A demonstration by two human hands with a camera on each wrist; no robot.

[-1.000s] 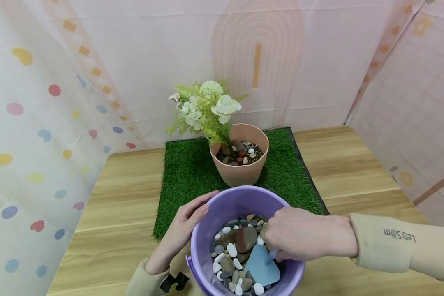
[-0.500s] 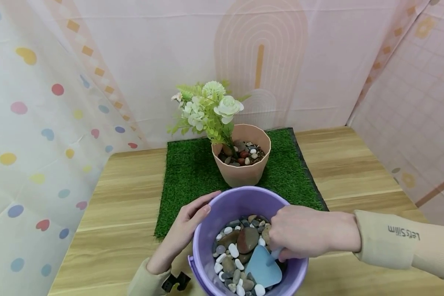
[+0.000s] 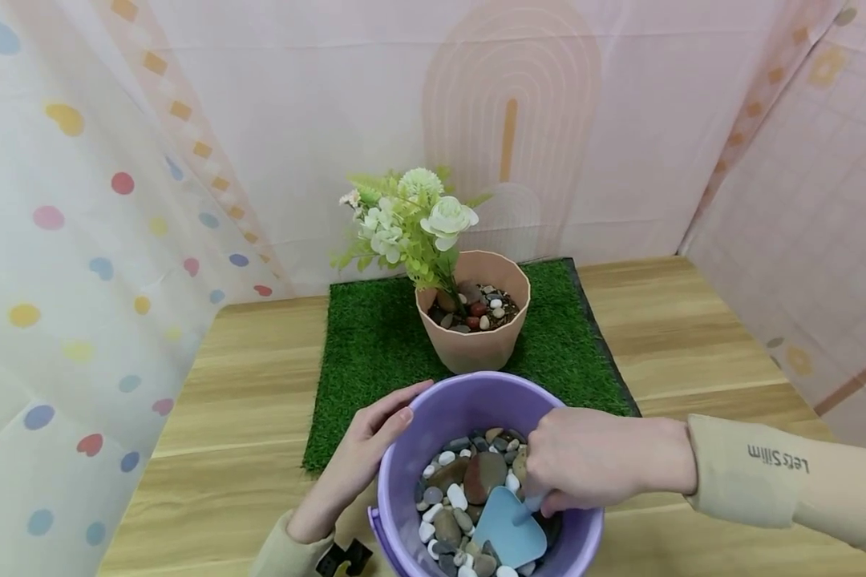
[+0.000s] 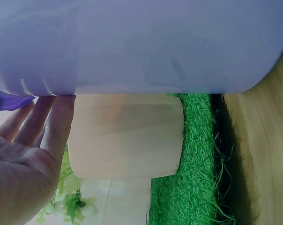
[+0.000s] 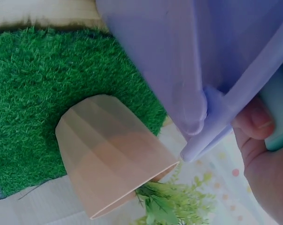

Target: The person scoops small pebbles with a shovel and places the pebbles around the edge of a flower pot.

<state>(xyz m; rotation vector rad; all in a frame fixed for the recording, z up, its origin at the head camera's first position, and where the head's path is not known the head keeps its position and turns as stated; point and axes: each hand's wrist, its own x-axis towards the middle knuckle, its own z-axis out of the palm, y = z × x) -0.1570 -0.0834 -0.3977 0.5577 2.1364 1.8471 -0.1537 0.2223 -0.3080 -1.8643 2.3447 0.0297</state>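
A purple bucket (image 3: 420,473), part-filled with grey, brown and white stones (image 3: 447,525), stands nearest the person. In the head view my right hand (image 3: 584,453) reaches over its right rim and grips the handle of a light blue toy shovel (image 3: 511,535). The shovel's blade lies among the stones; the teal handle (image 5: 277,105) and thumb show in the right wrist view. My left hand (image 3: 357,445) rests against the bucket's left side, thumb at the rim. Its fingers (image 4: 59,124) lie nearly straight on the outer wall in the left wrist view.
Just behind the bucket, a peach flowerpot (image 3: 476,353) with white artificial flowers (image 3: 407,220), soil and pebbles stands on a green turf mat (image 3: 364,344). Wooden tabletop (image 3: 252,377) extends on both sides. Patterned curtains (image 3: 310,120) hang at the back and sides.
The shovel's blade has shifted slightly left among the stones with the right hand's grip kept. The left hand stays against the bucket. The head view has tilted a little.
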